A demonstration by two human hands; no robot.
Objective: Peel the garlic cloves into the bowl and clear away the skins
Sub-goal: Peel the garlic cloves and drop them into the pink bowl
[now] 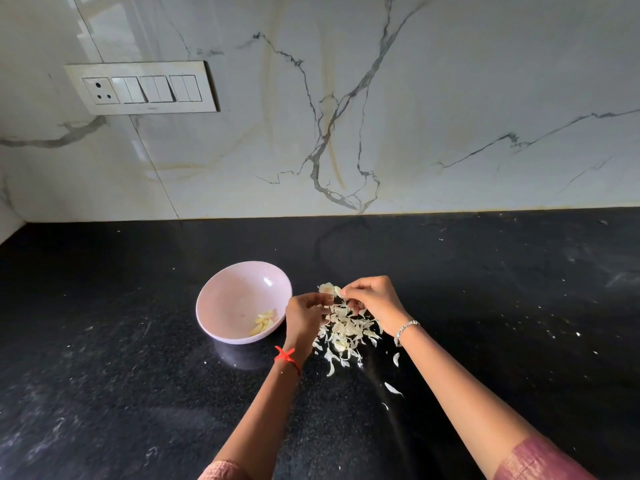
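A pale pink bowl stands on the black counter with several peeled garlic cloves at its near side. Just right of it lies a heap of white garlic skins. Both hands hover over the heap's far end. My right hand pinches a piece of garlic with skin between thumb and fingertips. My left hand has its fingers curled at the same piece; what it holds is hidden by the fingers.
Loose skin flakes trail toward me on the black counter. A marble backsplash rises behind, with a switch panel at upper left. Small white specks dot the counter at the right.
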